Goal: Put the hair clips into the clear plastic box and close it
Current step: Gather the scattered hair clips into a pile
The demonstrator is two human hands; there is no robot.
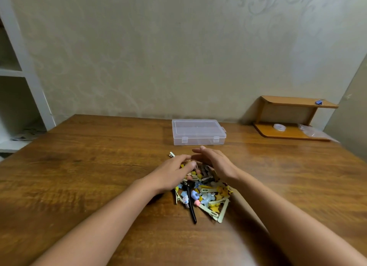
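Note:
A heap of colourful hair clips [204, 196] lies on the wooden table [79, 176], with a long black clip [191, 208] sticking out toward me. My left hand [172, 174] and my right hand [214, 162] cup the far side of the heap, fingers fairly straight and fingertips nearly meeting. One small clip [172, 154] lies apart just beyond my left fingers. The clear plastic box [198, 131] stands behind the heap, its lid down and both front latches visible.
A small wooden shelf [294, 117] stands at the back right against the wall, holding a roll of tape [279, 127], a plastic bag [313, 131] and a blue clip [318, 102]. White shelving [23, 77] rises at the left.

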